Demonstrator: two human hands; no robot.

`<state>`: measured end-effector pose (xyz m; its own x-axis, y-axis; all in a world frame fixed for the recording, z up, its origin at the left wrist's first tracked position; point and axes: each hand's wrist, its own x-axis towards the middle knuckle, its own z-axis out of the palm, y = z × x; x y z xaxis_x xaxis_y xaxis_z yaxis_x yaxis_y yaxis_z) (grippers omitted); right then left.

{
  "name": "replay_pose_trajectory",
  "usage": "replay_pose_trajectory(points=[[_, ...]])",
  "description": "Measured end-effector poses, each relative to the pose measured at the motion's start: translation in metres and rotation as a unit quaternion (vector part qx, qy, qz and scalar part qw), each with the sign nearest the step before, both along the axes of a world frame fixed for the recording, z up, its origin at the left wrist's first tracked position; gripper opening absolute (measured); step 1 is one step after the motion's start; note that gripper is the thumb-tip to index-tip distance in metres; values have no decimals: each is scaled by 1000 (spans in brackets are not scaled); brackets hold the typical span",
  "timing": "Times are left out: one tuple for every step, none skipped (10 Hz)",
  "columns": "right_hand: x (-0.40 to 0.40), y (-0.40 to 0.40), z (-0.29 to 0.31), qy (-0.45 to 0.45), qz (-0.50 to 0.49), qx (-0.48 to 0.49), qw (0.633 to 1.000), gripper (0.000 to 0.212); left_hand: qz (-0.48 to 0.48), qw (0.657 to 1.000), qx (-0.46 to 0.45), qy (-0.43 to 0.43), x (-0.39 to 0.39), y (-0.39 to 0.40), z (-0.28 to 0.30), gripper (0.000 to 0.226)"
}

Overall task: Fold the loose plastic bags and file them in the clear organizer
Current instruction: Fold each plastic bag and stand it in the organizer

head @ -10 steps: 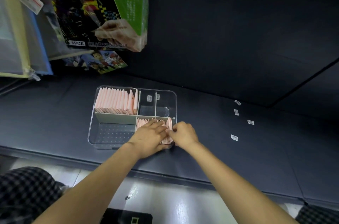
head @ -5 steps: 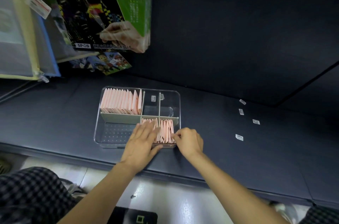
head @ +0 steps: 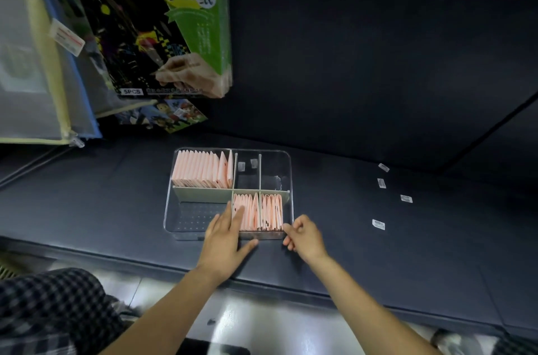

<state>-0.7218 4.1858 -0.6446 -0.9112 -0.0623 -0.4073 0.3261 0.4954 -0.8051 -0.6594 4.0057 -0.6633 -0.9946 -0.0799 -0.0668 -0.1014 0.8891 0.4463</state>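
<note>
A clear organizer (head: 291, 180) with dividers sits on a dark shelf. Folded pink plastic bags (head: 201, 170) stand in a row in its far left compartment. Two more rows of folded pink bags (head: 270, 210) fill the near right compartments. My left hand (head: 225, 234) lies flat at the organizer's near edge, its straight fingers touching the left of those near rows. My right hand (head: 304, 235) hovers at the organizer's near right corner, fingers loosely curled, holding nothing. The near left compartment (head: 195, 216) and the two far right ones hold no bags.
Hanging packs fill the upper left: a green and black scratch-paper pack (head: 163, 28) and zip pouches (head: 37, 69). Small white labels (head: 378, 224) dot the shelf to the right. The shelf's front edge (head: 378, 302) runs just below my wrists.
Both hands have drawn back toward me off the near right rows of bags, which now show. The left fingers still touch the left row; the right hand has come off at the corner.
</note>
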Motion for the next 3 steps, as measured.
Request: replay_pose_trajectory(points=[[-5, 19, 4, -9, 5, 17, 1000, 29, -40, 999, -1, -6, -11, 8, 4, 79], [-8, 38, 7, -39, 28, 24, 999, 27, -74, 996, 0, -46, -23, 14, 7, 79], [-13, 62, 25, -22, 86, 75, 993, 25, -51, 998, -27, -16, -35, 20, 31, 66]])
